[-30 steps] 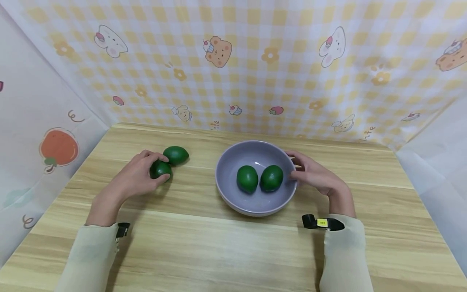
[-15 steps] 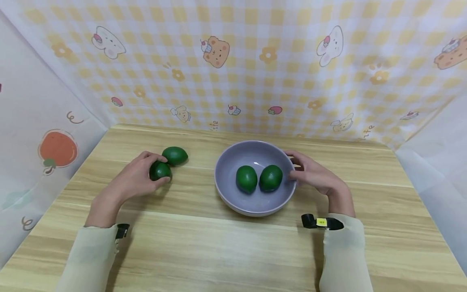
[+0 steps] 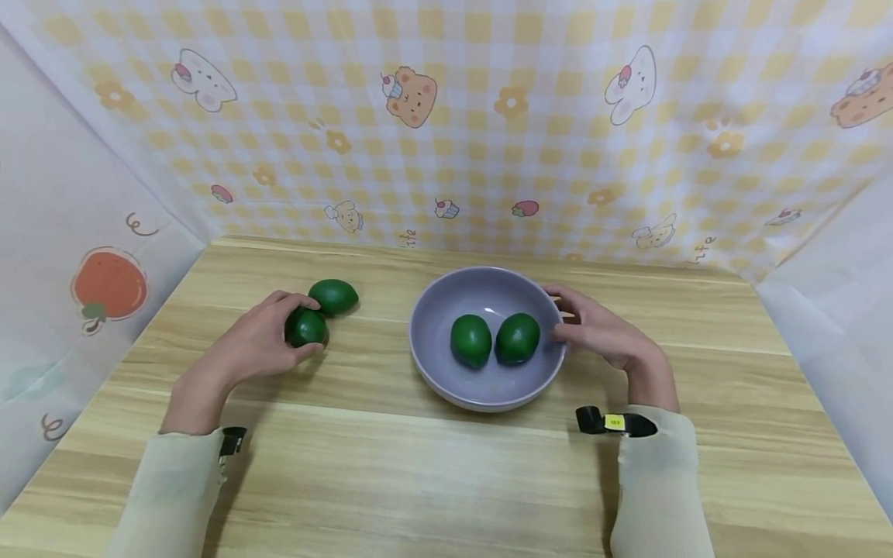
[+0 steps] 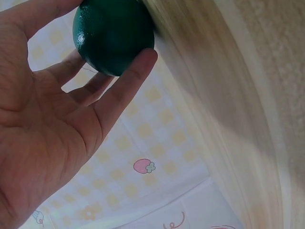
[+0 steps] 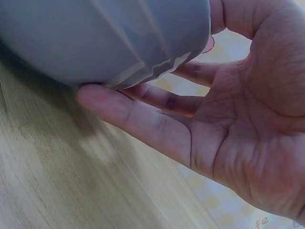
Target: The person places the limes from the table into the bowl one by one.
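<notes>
On the left of the table, my left hand (image 3: 261, 337) holds a dark green lime (image 3: 307, 328) between thumb and fingers. The same lime (image 4: 114, 36) appears glossy in the left wrist view, close to the wooden surface. Just behind it, touching or nearly so, lies a second lime (image 3: 334, 297) on its side. A grey-purple bowl (image 3: 485, 393) stands near the middle with two limes (image 3: 470, 341) side by side inside. My right hand (image 3: 605, 329) grips the bowl's right side, thumb at the rim. In the right wrist view, fingers (image 5: 143, 121) lie against the outer wall under the bowl's curve.
The light wooden table (image 3: 412, 480) carries everything. A yellow checked cloth (image 3: 481, 155) with cartoon prints hangs along the back edge. White printed sheeting (image 3: 63, 232) closes off the left side, and more white sheeting (image 3: 837, 294) stands at the right.
</notes>
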`<state>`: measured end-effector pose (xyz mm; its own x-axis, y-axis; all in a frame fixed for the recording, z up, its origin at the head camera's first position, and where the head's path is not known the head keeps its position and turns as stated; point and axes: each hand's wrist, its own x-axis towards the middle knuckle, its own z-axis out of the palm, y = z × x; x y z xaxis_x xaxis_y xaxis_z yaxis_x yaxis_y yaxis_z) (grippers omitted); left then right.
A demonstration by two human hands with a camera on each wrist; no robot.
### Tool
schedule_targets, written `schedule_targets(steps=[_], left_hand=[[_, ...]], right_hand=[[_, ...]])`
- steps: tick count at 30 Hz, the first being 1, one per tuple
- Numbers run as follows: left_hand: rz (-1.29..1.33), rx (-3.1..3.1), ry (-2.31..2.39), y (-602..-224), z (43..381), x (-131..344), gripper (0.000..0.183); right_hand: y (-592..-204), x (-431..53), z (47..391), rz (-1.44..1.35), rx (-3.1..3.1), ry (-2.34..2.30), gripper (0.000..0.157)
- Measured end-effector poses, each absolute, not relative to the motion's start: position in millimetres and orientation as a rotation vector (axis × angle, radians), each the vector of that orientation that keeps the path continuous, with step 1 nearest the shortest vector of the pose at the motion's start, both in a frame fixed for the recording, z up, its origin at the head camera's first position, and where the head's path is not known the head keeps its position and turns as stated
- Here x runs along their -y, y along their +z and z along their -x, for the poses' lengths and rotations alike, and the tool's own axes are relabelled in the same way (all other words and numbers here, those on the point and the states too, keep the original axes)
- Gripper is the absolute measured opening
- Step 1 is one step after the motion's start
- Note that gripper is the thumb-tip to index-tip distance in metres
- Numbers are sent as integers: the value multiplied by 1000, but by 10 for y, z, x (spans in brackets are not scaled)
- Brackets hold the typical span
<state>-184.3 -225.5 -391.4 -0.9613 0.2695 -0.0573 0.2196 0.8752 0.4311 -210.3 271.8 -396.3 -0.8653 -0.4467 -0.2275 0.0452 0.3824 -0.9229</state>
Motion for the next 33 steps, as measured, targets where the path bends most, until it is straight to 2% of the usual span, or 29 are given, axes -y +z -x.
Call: schedule_targets(steps=[19, 33], left_hand=[[-404, -2891, 687, -3919, 1843, 2266, 58], [-407, -2909, 734, -3752, 1816, 2253, 56]], right_hand=[[-3966, -2722, 2107, 350, -2206, -1490, 71], [-3965, -2719, 2105, 352, -2205, -1496, 70]])
